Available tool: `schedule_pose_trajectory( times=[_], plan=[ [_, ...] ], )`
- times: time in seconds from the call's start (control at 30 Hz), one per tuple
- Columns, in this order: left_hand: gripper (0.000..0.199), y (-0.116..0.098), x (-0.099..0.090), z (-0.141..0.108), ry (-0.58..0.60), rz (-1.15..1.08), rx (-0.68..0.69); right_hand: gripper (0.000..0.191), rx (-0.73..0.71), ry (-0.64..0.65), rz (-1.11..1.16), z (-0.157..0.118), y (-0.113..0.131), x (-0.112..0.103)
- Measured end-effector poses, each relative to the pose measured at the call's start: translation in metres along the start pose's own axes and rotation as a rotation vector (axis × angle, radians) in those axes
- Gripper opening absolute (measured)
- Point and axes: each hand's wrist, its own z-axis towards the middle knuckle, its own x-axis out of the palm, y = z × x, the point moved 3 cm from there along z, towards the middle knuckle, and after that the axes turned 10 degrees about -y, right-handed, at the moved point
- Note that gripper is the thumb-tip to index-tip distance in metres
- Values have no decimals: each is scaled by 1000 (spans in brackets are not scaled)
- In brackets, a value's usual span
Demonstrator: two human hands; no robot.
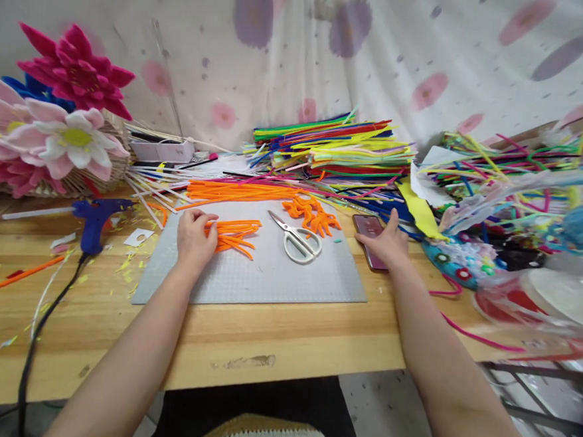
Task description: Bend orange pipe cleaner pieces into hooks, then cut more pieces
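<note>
My left hand [196,240] is closed at the left ends of a small bunch of orange pipe cleaners [238,233] on the grey cutting mat [277,287]. Over to the right, my right hand [388,242] has its fingers spread, its thumb reaching over a dark phone [371,234] lying on the table. White-handled scissors [297,240] rest on the mat with their blades nearly together. Behind them sit curled orange pieces [312,214]. A row of long orange pipe cleaners [238,191] stretches along the mat's back edge.
A blue glue gun [96,221] with a black cord is at the left, near fuzzy flowers [79,77]. Multicoloured pipe cleaners [336,145] are piled at the back. Tangled craft materials and a clear plastic-wrapped roll [565,297] crowd the right side.
</note>
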Motion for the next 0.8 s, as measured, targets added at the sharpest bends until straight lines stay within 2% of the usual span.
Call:
schedule_pose_trajectory(
  times=[0.27,0.8],
  plan=[
    [23,1,0,1,6,-2,-21,100,-21,-8,5,4,-4,4],
    [24,0,-2,1,0,-20,-38,89,-34,-15,18,-6,3,-2]
  ],
)
